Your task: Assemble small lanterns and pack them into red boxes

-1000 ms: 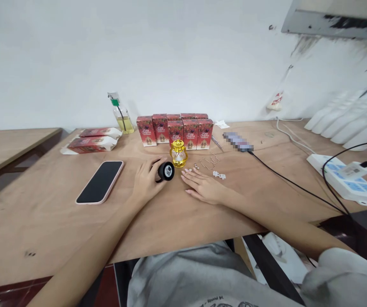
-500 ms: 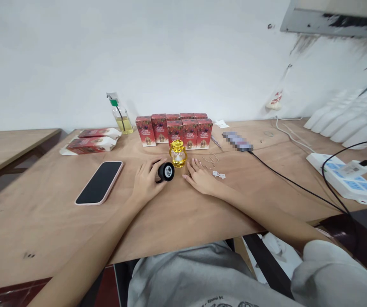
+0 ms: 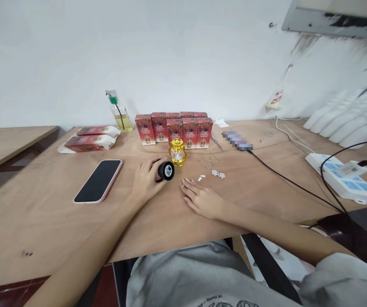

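Observation:
My left hand (image 3: 146, 179) rests on the wooden table, its fingers curled around a small black cylindrical thing (image 3: 167, 171). That thing lies on its side with a round, silvery end facing me; its kind I cannot make out. Just behind it stands a small gold lantern (image 3: 178, 158) with a clear middle, touched by neither hand. My right hand (image 3: 204, 200) lies flat and open on the bare wood, holding nothing. Beyond its fingertips are small white pieces (image 3: 201, 177), a larger white cut-out piece (image 3: 218, 174) and some bent thin wires (image 3: 209, 161).
Red printed boxes (image 3: 189, 132) stand in rows by the wall; two more (image 3: 89, 143) lie at the left. A phone (image 3: 99, 181), a pump bottle (image 3: 122, 119), a screwdriver (image 3: 217, 143), a blurred-out device (image 3: 237, 140) with a black cable and a power strip (image 3: 346, 177) surround the hands.
My right hand has drawn back toward me, away from the gold lantern, uncovering small white pieces on the table. My left hand keeps its hold on the black cylindrical thing.

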`<move>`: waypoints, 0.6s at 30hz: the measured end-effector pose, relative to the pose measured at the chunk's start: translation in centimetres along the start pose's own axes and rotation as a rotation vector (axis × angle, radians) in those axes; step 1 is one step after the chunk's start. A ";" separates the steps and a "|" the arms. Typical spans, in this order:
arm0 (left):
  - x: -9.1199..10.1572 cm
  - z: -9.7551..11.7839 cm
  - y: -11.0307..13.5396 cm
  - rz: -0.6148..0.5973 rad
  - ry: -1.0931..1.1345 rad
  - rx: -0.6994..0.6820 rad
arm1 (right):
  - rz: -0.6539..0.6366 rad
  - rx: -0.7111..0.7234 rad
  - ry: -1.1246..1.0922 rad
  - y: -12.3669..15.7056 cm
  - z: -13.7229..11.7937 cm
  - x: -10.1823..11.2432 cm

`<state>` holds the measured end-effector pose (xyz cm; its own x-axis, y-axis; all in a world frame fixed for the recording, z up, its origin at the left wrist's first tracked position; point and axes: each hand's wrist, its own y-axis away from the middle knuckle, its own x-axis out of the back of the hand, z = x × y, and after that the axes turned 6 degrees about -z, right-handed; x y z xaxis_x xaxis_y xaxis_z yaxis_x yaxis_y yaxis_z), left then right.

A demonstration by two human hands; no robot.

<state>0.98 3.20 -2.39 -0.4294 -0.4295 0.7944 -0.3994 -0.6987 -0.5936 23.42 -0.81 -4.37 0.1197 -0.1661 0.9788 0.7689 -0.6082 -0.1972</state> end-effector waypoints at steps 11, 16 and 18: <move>0.0 0.1 0.0 -0.041 -0.015 0.018 | 0.009 -0.056 -0.077 5.2 1.1 1.0; 0.0 0.1 0.0 -0.040 0.007 0.016 | 0.054 -0.084 -0.103 4.5 0.7 1.1; 0.1 0.1 0.0 -0.037 0.011 0.011 | 0.050 -0.045 -0.127 4.0 0.6 1.1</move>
<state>1.03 3.09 -2.31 -0.4230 -0.3971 0.8145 -0.4066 -0.7202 -0.5622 26.99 -2.95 -4.02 0.2376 -0.0990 0.9663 0.7314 -0.6364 -0.2451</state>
